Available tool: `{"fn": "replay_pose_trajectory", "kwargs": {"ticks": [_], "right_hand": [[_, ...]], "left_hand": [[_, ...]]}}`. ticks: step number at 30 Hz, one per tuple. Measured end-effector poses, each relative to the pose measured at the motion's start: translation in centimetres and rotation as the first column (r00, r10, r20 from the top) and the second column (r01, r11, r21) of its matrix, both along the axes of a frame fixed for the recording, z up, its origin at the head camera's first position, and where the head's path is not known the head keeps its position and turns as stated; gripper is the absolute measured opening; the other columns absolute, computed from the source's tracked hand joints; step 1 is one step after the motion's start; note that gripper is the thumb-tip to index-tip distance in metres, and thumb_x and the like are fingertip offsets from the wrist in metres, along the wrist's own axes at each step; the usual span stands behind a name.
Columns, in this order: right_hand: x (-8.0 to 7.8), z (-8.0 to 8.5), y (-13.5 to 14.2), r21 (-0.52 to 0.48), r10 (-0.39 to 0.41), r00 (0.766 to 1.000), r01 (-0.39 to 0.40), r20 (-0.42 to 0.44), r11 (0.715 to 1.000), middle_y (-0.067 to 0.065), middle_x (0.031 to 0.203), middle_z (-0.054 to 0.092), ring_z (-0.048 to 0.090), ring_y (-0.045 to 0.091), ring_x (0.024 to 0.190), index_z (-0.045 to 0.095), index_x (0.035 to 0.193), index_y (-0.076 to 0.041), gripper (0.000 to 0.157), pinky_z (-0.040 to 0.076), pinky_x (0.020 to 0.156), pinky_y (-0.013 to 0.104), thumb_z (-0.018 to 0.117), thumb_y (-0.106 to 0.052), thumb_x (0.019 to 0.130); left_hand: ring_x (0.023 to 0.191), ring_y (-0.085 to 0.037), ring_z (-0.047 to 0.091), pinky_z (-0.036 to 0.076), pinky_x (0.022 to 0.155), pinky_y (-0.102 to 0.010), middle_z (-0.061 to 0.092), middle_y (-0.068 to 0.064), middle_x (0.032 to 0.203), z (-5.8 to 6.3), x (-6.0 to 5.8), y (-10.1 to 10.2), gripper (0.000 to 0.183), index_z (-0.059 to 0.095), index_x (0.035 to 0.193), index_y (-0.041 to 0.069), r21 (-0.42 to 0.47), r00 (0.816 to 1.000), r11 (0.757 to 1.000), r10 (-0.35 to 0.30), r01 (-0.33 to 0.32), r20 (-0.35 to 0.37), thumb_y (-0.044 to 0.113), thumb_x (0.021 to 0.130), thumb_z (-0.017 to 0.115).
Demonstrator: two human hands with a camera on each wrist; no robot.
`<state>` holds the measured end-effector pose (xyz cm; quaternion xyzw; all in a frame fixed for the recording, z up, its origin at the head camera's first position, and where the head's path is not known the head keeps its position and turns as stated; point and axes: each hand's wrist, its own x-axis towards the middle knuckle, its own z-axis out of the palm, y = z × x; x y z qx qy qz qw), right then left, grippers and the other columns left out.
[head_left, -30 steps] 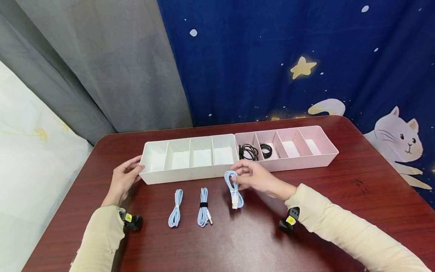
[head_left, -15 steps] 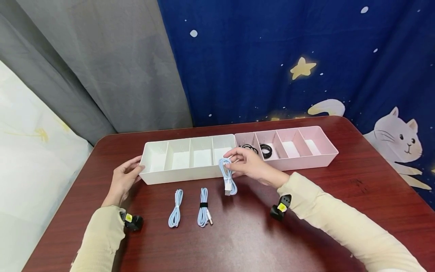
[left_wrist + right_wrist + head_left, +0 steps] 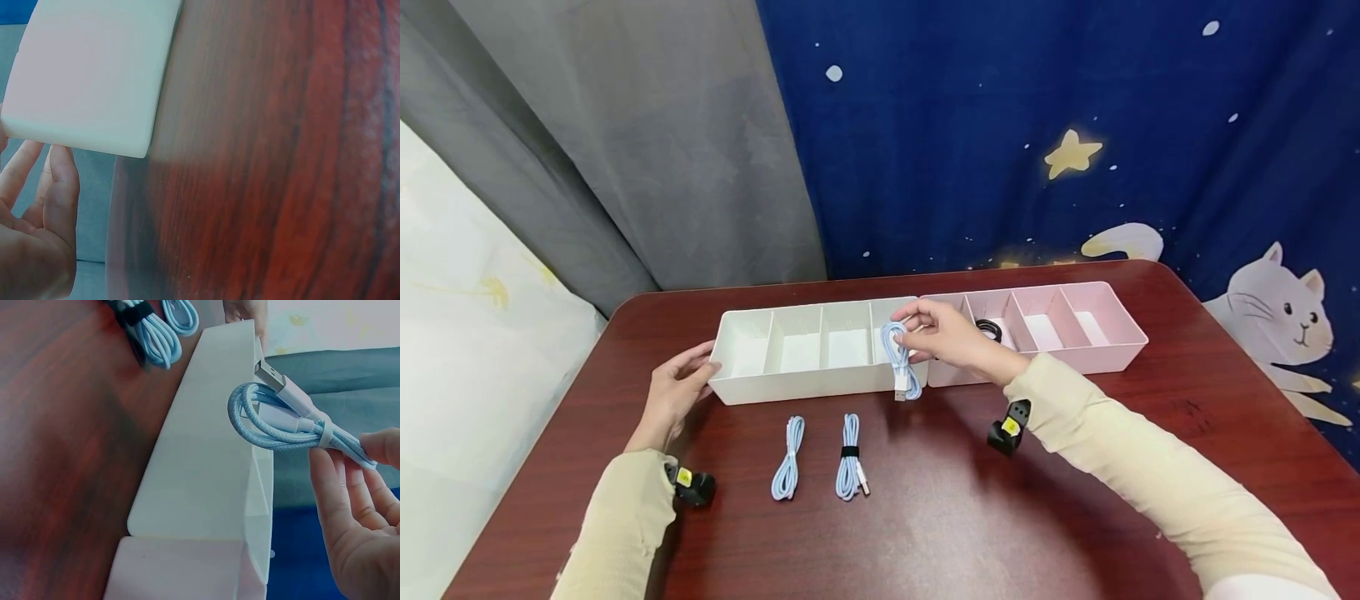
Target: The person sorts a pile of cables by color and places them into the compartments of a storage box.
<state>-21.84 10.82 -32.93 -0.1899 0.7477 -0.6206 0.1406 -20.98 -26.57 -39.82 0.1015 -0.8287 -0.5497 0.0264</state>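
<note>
My right hand (image 3: 942, 335) pinches a coiled light-blue USB cable (image 3: 898, 367) between thumb and fingers. The bundle hangs by the front wall of the white divided box (image 3: 805, 386), near its right end. In the right wrist view, the white USB plug (image 3: 284, 387) sticks out of the coil (image 3: 269, 428), which a small white tie binds. With fairly straight fingers (image 3: 61, 181), my left hand (image 3: 673, 392) touches the left end of that box. Two more light-blue cable bundles lie in front of it: one with a white tie (image 3: 787, 458), the other with a black strap (image 3: 850, 471).
A pink divided box (image 3: 1060, 360) stands end to end with the white one. Black coiled cable (image 3: 988, 330) sits in one of its compartments; my right hand covers part of the box. Behind the dark red table (image 3: 925, 533) hang grey and blue curtains (image 3: 940, 167).
My right hand has lifted the cable up and slightly left, from in front of the boxes to the white box's right end. The left hand stays at the box's end.
</note>
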Motion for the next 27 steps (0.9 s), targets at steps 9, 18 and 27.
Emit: {"fn": "replay_pose_trajectory", "kwargs": {"ticks": [9, 18, 27], "right_hand": [[-1.3, 0.9, -0.3, 0.036, 0.009, 0.998, -0.007, -0.055, 0.999, 0.015, 0.09, 0.055, 0.057, 0.015, 0.072, 0.048, 0.114, 0.008, 0.032, 0.051, 0.066, 0.04, 0.056, 0.001, 0.083], [-2.5, 1.6, -1.0, 0.025, -0.038, 0.998, 0.04, -0.056, 0.999, 0.017, 0.094, 0.057, 0.058, 0.018, 0.078, 0.05, 0.112, 0.005, 0.029, 0.051, 0.067, 0.038, 0.056, 0.001, 0.084], [-3.3, 1.9, -1.3, 0.046, -0.064, 0.997, 0.066, -0.054, 0.997, 0.017, 0.093, 0.057, 0.057, 0.018, 0.079, 0.051, 0.111, 0.003, 0.027, 0.051, 0.066, 0.036, 0.056, 0.001, 0.084]], "left_hand": [[0.082, -0.002, 0.051, 0.047, 0.066, -0.016, 0.049, 0.0, 0.105, 0.2, -0.1, 0.0, 0.051, 0.047, 0.13, 0.016, -0.018, 1.0, 1.0, -0.005, 0.005, -0.001, 0.034, 0.084, 0.059], [0.081, -0.001, 0.051, 0.048, 0.066, -0.017, 0.05, 0.0, 0.104, 0.1, -0.1, 0.0, 0.052, 0.046, 0.13, 0.015, -0.016, 1.0, 1.0, -0.008, 0.008, -0.003, 0.034, 0.084, 0.059], [0.078, 0.001, 0.052, 0.048, 0.066, -0.017, 0.05, 0.007, 0.098, 0.2, 0.0, 0.1, 0.052, 0.046, 0.13, 0.013, 0.007, 1.0, 1.0, -0.004, 0.004, -0.004, 0.031, 0.084, 0.06]]}}
